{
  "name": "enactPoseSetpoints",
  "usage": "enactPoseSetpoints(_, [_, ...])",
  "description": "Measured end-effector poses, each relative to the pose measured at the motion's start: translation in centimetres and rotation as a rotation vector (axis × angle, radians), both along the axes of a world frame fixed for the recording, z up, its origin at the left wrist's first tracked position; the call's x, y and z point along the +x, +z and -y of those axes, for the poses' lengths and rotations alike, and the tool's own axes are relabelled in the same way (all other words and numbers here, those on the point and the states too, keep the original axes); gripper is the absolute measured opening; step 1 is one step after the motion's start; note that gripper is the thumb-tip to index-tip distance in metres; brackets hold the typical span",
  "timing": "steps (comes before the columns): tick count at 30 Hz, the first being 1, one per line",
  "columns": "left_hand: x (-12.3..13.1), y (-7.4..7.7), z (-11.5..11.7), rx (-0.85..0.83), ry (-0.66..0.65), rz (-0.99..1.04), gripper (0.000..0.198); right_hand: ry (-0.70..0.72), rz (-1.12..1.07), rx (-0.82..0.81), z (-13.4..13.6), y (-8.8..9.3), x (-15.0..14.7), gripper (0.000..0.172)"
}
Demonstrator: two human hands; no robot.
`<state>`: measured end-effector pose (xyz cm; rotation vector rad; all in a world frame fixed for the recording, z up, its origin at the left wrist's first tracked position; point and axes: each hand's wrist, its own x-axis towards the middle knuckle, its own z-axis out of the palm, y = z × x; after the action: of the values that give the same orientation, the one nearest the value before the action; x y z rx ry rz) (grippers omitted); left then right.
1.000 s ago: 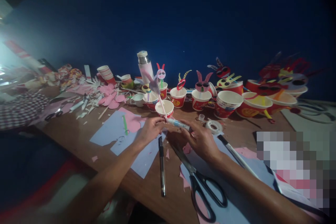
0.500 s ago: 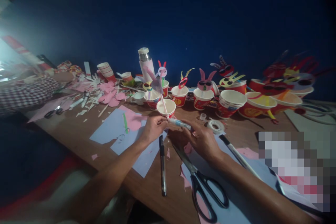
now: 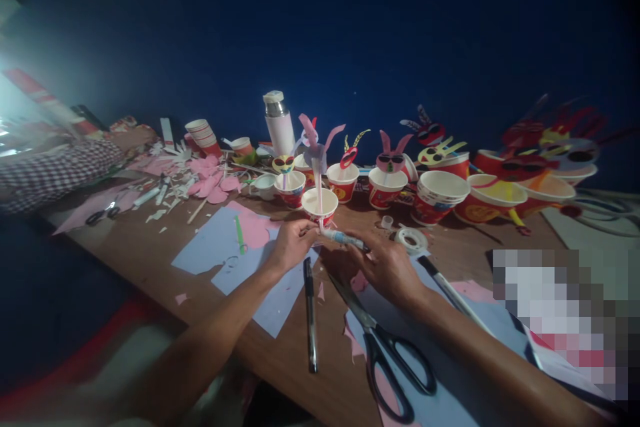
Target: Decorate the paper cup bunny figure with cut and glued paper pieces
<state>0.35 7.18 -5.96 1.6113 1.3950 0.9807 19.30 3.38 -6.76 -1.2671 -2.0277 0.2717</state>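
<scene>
My left hand (image 3: 294, 244) pinches the bottom of a thin pink stick (image 3: 319, 193) that carries a lilac paper rabbit head (image 3: 317, 147) with pink ears. The stick stands nearly upright in front of a red and white paper cup (image 3: 320, 204). My right hand (image 3: 387, 268) holds a white glue tube (image 3: 344, 237), its tip against the base of the stick beside my left fingers. Both hands rest over sheets of light blue paper (image 3: 220, 247).
A black pen (image 3: 310, 317) and black scissors (image 3: 387, 350) lie near the front edge. A tape roll (image 3: 412, 239), a white flask (image 3: 279, 124) and a row of decorated cups (image 3: 440, 193) fill the back. Another person's checked sleeve (image 3: 55, 170) reaches in at far left.
The stick with the rabbit head has swung from leaning left to nearly upright. My hands stayed together at its base. The other person's arm at the left shifted.
</scene>
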Motion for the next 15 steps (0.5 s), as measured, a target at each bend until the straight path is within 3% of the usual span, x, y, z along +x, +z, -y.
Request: enactPoseSetpoints(15, [-0.4,-1.1,0.1,-0.025,-0.009,-0.016,0.023,0.0,-0.096,-0.058,0.3,1.2,0.7,0.025])
